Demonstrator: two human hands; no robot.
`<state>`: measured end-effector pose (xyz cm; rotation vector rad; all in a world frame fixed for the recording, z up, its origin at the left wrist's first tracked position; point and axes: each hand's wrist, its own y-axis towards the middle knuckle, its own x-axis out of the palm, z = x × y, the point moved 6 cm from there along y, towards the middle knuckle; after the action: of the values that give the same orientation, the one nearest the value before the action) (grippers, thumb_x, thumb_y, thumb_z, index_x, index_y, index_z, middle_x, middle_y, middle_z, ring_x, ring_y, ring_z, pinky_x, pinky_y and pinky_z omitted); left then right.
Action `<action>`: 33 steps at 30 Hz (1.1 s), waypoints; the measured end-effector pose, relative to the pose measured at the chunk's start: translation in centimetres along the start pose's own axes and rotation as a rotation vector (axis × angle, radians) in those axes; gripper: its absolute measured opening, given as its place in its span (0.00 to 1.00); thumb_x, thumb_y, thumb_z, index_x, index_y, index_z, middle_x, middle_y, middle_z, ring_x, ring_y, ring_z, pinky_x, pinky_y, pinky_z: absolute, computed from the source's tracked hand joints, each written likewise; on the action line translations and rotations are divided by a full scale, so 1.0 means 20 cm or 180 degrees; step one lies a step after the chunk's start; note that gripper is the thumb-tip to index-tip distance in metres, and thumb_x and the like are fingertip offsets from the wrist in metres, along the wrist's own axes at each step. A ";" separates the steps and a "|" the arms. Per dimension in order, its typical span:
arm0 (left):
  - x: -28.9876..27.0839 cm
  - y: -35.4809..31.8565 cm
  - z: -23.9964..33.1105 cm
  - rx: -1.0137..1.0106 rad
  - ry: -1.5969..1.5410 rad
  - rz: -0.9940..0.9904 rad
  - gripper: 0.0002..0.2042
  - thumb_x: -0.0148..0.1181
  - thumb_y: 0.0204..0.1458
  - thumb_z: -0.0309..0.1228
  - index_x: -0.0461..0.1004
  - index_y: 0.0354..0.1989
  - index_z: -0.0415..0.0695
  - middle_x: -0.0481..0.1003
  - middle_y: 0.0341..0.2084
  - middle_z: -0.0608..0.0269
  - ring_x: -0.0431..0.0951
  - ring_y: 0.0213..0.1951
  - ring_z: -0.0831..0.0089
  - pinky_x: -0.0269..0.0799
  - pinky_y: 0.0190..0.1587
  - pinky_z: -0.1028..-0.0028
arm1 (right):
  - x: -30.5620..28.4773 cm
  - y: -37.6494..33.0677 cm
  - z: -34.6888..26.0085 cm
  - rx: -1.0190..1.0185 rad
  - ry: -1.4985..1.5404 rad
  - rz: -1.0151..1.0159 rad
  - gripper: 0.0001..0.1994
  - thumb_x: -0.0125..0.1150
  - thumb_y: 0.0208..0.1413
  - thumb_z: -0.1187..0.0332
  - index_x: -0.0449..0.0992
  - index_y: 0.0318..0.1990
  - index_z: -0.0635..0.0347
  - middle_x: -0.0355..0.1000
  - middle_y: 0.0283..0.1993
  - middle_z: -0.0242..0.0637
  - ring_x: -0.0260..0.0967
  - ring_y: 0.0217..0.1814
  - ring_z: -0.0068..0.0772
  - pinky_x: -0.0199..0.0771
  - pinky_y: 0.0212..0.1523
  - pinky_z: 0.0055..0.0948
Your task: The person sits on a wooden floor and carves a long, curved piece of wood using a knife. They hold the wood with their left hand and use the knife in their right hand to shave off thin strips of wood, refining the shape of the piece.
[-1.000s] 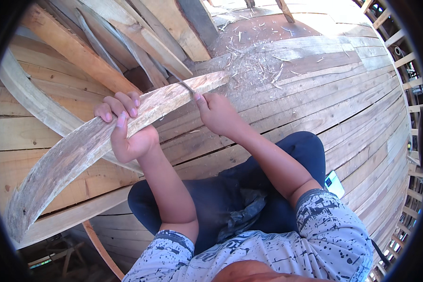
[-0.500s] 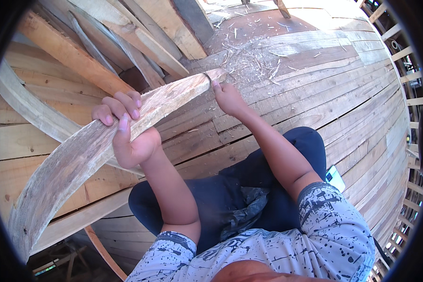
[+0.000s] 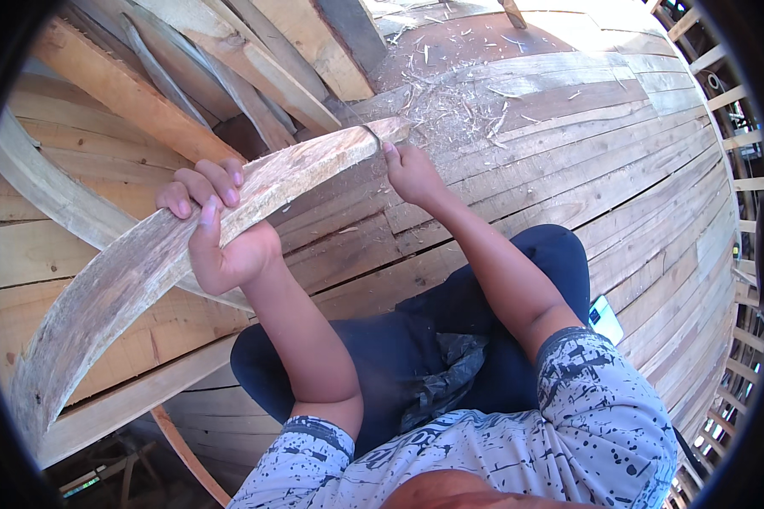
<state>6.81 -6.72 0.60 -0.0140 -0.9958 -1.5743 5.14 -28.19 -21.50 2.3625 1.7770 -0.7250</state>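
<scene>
A long curved wooden plank (image 3: 136,259) with rough, pale edges slants across my front, its narrow end up and to the right. My left hand (image 3: 221,220) is closed round its middle, fingers over the far edge and thumb on the near side. Close to the narrow end, my right hand (image 3: 413,176) is closed in a fist, thumb up. It grips the near end of a thin, dark strip (image 3: 370,132) that crosses the plank's face; whether this is a blade seen edge-on or a band, I cannot tell.
Several wooden beams (image 3: 127,89) lean at the upper left. Another curved timber (image 3: 55,187) passes beneath the plank. Wood shavings (image 3: 450,102) litter the planked floor (image 3: 569,178) ahead. A light-coloured phone-like object (image 3: 605,321) lies right of my knee. Slatted framing (image 3: 743,182) runs along the right.
My left hand and the plank have shifted slightly left. The dark strip shows more plainly across the plank's face, and my right hand has barely moved.
</scene>
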 end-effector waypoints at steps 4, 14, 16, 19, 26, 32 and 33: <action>-0.05 0.00 0.01 0.0013 -0.0026 0.0005 0.11 0.51 0.39 0.24 0.62 0.32 0.51 0.60 0.21 0.67 0.62 0.26 0.73 0.60 0.39 0.67 | 0.04 -0.08 -0.15 -0.0091 0.0158 -0.0124 0.27 0.41 0.69 0.54 0.76 0.32 0.71 0.74 0.30 0.62 0.73 0.38 0.65 0.70 0.41 0.55; -0.05 0.00 0.00 -0.0043 -0.0079 -0.0066 0.12 0.50 0.40 0.23 0.60 0.33 0.51 0.60 0.22 0.67 0.63 0.27 0.73 0.61 0.39 0.66 | 0.01 -0.05 -0.03 -0.0366 -0.0004 0.0166 0.26 0.41 0.68 0.55 0.76 0.29 0.71 0.73 0.27 0.62 0.72 0.35 0.69 0.69 0.40 0.56; -0.06 0.03 0.00 0.0018 -0.0016 -0.0052 0.12 0.50 0.40 0.23 0.60 0.33 0.51 0.60 0.22 0.66 0.63 0.27 0.73 0.61 0.40 0.65 | 0.03 -0.02 -0.07 0.0131 0.0053 0.0111 0.27 0.41 0.68 0.55 0.75 0.29 0.71 0.73 0.27 0.62 0.72 0.34 0.67 0.69 0.39 0.56; -0.08 0.02 0.01 -0.0004 -0.0054 -0.0122 0.12 0.49 0.40 0.22 0.60 0.33 0.51 0.60 0.22 0.66 0.63 0.27 0.73 0.61 0.40 0.65 | 0.06 -0.15 -0.24 -0.0827 0.0159 -0.0077 0.27 0.40 0.69 0.55 0.76 0.29 0.72 0.73 0.27 0.62 0.73 0.34 0.67 0.69 0.38 0.56; -0.09 0.03 0.01 0.0032 -0.0051 -0.0062 0.12 0.49 0.40 0.22 0.60 0.33 0.51 0.60 0.22 0.66 0.63 0.27 0.73 0.61 0.40 0.65 | 0.08 -0.10 -0.21 -0.0576 0.0059 -0.0047 0.28 0.42 0.68 0.54 0.75 0.28 0.72 0.73 0.27 0.62 0.72 0.33 0.67 0.70 0.38 0.55; -0.07 0.04 0.00 0.0036 -0.0086 -0.0065 0.12 0.50 0.40 0.22 0.60 0.33 0.51 0.60 0.22 0.66 0.62 0.27 0.72 0.61 0.39 0.65 | 0.06 -0.06 -0.13 -0.0515 -0.0085 0.0320 0.28 0.42 0.69 0.54 0.72 0.26 0.72 0.71 0.23 0.58 0.71 0.28 0.60 0.67 0.34 0.52; -0.08 0.03 0.01 0.0025 -0.0075 -0.0084 0.12 0.50 0.40 0.22 0.60 0.33 0.50 0.60 0.22 0.66 0.62 0.27 0.72 0.61 0.39 0.65 | 0.06 -0.07 -0.13 -0.0452 0.0016 0.0279 0.28 0.42 0.69 0.54 0.72 0.26 0.72 0.71 0.23 0.58 0.71 0.28 0.60 0.67 0.34 0.52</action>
<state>7.61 -5.34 0.19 -0.0140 -1.0244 -1.5976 4.89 -25.79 -19.32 2.3336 1.6553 -0.5625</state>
